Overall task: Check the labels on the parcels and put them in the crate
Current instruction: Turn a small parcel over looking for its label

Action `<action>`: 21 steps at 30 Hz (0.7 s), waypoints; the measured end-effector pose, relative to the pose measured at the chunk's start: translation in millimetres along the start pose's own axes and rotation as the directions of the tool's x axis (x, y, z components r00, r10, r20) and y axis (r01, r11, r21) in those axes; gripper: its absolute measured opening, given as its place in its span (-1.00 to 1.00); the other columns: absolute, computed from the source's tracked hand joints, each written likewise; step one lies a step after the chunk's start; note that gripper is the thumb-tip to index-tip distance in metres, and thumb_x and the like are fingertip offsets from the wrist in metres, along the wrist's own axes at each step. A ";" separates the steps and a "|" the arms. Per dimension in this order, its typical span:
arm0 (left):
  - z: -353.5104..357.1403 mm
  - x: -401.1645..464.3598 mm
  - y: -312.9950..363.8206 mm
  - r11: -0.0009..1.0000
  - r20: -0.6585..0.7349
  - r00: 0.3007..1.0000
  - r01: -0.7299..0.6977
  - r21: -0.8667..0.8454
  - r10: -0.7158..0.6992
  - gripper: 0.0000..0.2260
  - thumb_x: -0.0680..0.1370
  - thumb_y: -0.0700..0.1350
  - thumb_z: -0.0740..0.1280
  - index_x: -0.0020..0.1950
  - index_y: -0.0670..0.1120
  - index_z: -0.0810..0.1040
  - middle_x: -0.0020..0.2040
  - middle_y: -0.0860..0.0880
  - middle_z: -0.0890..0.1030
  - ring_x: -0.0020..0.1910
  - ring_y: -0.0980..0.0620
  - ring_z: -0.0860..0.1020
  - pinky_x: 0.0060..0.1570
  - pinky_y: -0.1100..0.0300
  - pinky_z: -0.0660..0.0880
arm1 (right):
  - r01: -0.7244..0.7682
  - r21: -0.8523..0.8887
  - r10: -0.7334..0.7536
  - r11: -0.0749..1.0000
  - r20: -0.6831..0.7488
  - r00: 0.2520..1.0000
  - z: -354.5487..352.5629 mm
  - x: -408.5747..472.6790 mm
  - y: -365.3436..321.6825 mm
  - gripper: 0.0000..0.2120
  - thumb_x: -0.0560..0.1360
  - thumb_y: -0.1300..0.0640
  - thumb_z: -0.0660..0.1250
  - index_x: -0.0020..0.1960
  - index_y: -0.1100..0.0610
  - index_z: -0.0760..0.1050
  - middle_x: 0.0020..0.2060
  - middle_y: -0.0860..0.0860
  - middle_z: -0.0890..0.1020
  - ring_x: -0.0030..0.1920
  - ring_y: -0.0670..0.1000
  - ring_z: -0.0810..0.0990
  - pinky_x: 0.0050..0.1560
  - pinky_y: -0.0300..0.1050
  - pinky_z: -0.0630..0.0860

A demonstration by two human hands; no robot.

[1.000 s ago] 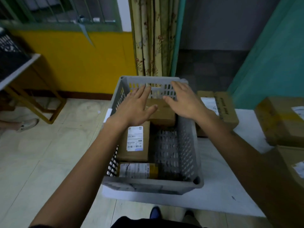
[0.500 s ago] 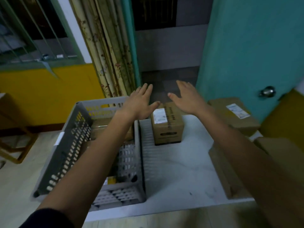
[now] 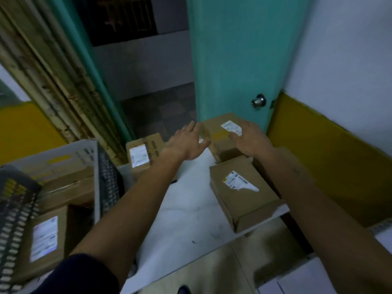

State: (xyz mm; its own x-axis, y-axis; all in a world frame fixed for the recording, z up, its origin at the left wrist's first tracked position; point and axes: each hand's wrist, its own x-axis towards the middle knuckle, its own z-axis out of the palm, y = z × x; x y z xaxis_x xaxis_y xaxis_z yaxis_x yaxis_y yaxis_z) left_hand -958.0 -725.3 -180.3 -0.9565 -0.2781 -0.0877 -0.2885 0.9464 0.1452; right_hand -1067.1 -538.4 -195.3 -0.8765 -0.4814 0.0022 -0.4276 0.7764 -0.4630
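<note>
Both hands reaching toward a far parcel on the white table.
Left hand (image 3: 186,143) and right hand (image 3: 250,139), fingers straight and loosely spread, flank the labelled parcel (image 3: 220,132); the crate (image 3: 96,179), holding boxes, stands at left.

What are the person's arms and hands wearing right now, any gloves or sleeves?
No gloves: the left hand and right hand are both bare, with no rings or watch visible. The forearms are bare too. A dark sleeve shows on the left upper arm at the frame's bottom edge; the right arm's sleeve is out of view.
</note>
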 end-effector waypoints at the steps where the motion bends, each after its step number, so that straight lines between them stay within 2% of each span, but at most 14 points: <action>1: 5.0 6.7 7.0 1.000 0.016 1.000 -0.017 0.001 0.017 -0.29 0.66 0.31 0.06 0.68 -0.03 -0.05 0.69 -0.09 0.01 0.64 -0.16 0.08 0.57 -0.10 0.07 | -0.030 0.000 0.030 1.000 0.000 1.000 -2.0 -1.7 7.7 -0.39 0.62 -0.15 0.21 0.51 0.23 0.31 0.46 0.23 0.42 0.43 0.26 0.39 0.44 0.13 0.34; 5: 29.2 36.9 29.9 0.997 0.091 0.993 -0.077 -0.012 0.078 -0.26 0.65 0.34 0.05 0.69 -0.02 -0.07 0.69 -0.09 0.01 0.63 -0.18 0.12 0.57 -0.13 0.14 | -0.151 -0.001 0.151 0.989 0.021 0.988 -8.7 -11.0 35.5 -0.41 0.67 -0.10 0.18 0.56 0.22 0.22 0.51 0.24 0.33 0.49 0.26 0.30 0.48 0.10 0.26; 8: 44.0 55.6 35.8 0.994 0.136 0.985 -0.107 -0.007 0.106 -0.28 0.65 0.33 0.05 0.68 -0.02 -0.06 0.69 -0.10 0.02 0.63 -0.19 0.13 0.57 -0.14 0.16 | -0.191 -0.015 0.192 0.981 0.036 0.981 -3.7 -13.7 48.7 -0.44 0.69 -0.09 0.16 0.56 0.21 0.23 0.49 0.23 0.36 0.47 0.24 0.33 0.46 0.08 0.27; 12: 64.1 80.7 40.7 0.986 0.185 0.969 -0.162 -0.024 0.164 -0.31 0.67 0.30 0.07 0.67 -0.03 -0.02 0.67 -0.11 0.09 0.59 -0.21 0.20 0.50 -0.14 0.22 | -0.299 -0.008 0.299 0.954 0.056 0.952 2.4 -13.4 59.4 -0.43 0.69 -0.10 0.14 0.58 0.20 0.18 0.54 0.22 0.29 0.51 0.23 0.26 0.44 0.05 0.25; 16: 95.6 105.4 34.1 0.973 0.229 0.946 -0.221 -0.067 0.231 -0.32 0.65 0.33 0.06 0.64 -0.03 0.06 0.64 -0.12 0.16 0.55 -0.23 0.26 0.45 -0.17 0.30 | -0.445 0.074 0.440 0.893 0.069 0.895 26.9 -11.6 75.2 -0.50 0.69 0.00 0.19 0.54 0.25 0.28 0.48 0.25 0.38 0.46 0.26 0.36 0.38 0.01 0.32; 21: 144.4 131.2 21.4 0.963 0.281 0.922 -0.237 -0.131 0.266 -0.32 0.60 0.43 0.01 0.58 0.02 0.16 0.56 -0.11 0.30 0.42 -0.23 0.43 0.34 -0.20 0.46 | -0.554 0.115 0.544 0.825 0.109 0.832 73.4 -18.7 97.3 -0.41 0.68 -0.11 0.16 0.58 0.21 0.19 0.49 0.24 0.37 0.42 0.27 0.39 0.35 0.10 0.36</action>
State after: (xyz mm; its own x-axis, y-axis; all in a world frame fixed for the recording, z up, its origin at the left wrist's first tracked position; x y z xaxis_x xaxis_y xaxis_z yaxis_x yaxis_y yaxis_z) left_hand -1083.4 -717.8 -331.0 -0.9468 0.0411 -0.3193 -0.0563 0.9554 0.2899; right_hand -1076.1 -483.7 -305.4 -0.9378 -0.0227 -0.3463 0.1583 0.8601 -0.4850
